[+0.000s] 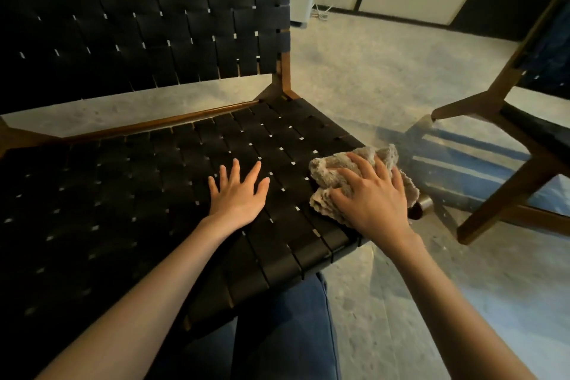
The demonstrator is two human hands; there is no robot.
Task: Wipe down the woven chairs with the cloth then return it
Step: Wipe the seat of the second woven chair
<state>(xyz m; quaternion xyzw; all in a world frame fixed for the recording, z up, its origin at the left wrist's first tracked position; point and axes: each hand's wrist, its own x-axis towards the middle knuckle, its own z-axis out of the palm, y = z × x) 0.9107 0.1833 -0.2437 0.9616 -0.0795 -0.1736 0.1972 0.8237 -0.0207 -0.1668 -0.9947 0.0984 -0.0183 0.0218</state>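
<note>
Head view: the right hand [370, 194] presses the bunched grey cloth [333, 176] onto the right front corner of the black woven seat [154, 194], fingers curled over it. The left hand [237, 191] lies flat and spread on the seat just beside. Wiping looks midway; the second chair [509, 145] at right and returning the cloth likely remain.

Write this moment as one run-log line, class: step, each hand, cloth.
step: wiping seat | right hand: grips cloth on seat's right edge | left hand: flat on seat | second chair: no hand on it
</note>
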